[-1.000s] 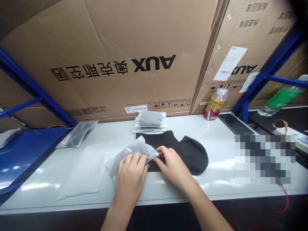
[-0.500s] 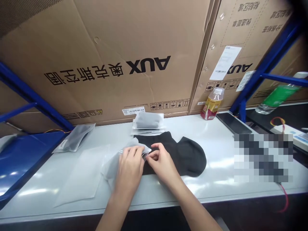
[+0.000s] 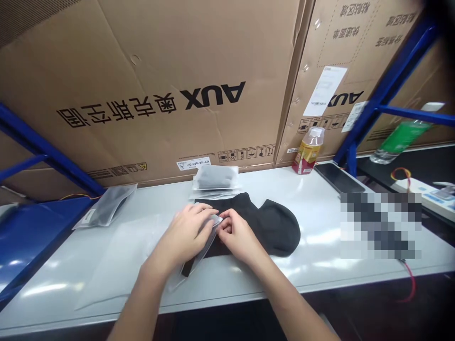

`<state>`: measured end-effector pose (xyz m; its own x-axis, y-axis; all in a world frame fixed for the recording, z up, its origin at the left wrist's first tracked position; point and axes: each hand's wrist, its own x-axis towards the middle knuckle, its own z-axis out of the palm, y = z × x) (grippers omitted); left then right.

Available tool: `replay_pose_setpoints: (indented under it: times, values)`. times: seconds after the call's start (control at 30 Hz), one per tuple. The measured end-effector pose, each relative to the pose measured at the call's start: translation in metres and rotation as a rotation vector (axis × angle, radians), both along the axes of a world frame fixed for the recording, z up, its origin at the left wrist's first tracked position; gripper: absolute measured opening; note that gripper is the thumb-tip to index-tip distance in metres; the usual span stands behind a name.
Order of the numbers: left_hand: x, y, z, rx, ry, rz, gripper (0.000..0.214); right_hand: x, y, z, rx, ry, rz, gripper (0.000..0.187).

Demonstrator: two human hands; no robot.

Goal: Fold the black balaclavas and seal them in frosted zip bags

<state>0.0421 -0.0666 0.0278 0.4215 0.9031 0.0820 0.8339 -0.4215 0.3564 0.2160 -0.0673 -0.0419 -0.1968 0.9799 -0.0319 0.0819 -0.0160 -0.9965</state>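
Observation:
A frosted plastic bag (image 3: 209, 251) is tilted up between my hands, with something black showing along its inside. My left hand (image 3: 190, 232) is closed around the bag from the left, its fingers near the top edge. My right hand (image 3: 238, 237) pinches the bag's upper right corner between thumb and fingertips. Under and behind my hands lies a black cloth item (image 3: 275, 229) with a rounded right end; its left part is hidden by the bag and my hands. Just beyond it is a stack of filled frosted bags (image 3: 216, 179).
Another filled bag (image 3: 104, 206) lies at the left of the white table (image 3: 320, 265), and a flat frosted bag (image 3: 106, 270) lies nearer. At right are a drink bottle (image 3: 308, 150) and a phone (image 3: 339, 179). Large cartons (image 3: 142, 57) stand behind, with blue frame bars (image 3: 386, 85) beside them.
The bag has turned from lying flatter to standing more on edge, so its black contents show. My left hand has rolled over the top of it; my right hand keeps its pinch.

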Motion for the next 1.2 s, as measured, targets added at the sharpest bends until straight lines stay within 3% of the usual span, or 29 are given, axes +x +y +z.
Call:
replay_pose_setpoints:
  times: [0.1, 0.2, 0.27, 0.43, 0.67, 0.97, 1.2]
  values:
    - [-0.006, 0.036, 0.011, -0.182, -0.064, -0.146, 0.032, -0.001, 0.004, -0.007, -0.029, 0.058, 0.018, 0.023]
    - [-0.006, 0.062, 0.009, -0.309, -0.100, -0.230, 0.027, -0.004, 0.008, -0.013, -0.076, 0.103, -0.017, 0.020]
    - [-0.005, 0.067, 0.003, -0.337, -0.146, -0.231, 0.030, -0.004, 0.010, -0.014, -0.094, 0.122, -0.046, 0.017]
    - [-0.008, 0.057, -0.008, -0.372, -0.282, -0.157, 0.033, 0.001, 0.014, -0.008, -0.077, 0.109, -0.048, 0.032]
    - [-0.017, 0.053, -0.017, -0.405, -0.421, -0.091, 0.034, -0.001, 0.012, 0.002, -0.023, 0.022, -0.029, 0.023]
    - [0.004, 0.033, -0.018, -0.180, -0.488, 0.028, 0.016, 0.000, 0.007, 0.016, -0.029, -0.050, -0.057, 0.019]
    - [0.004, 0.030, -0.025, -0.030, -0.500, 0.147, 0.007, -0.008, -0.008, 0.025, -0.034, -0.088, -0.004, 0.022]
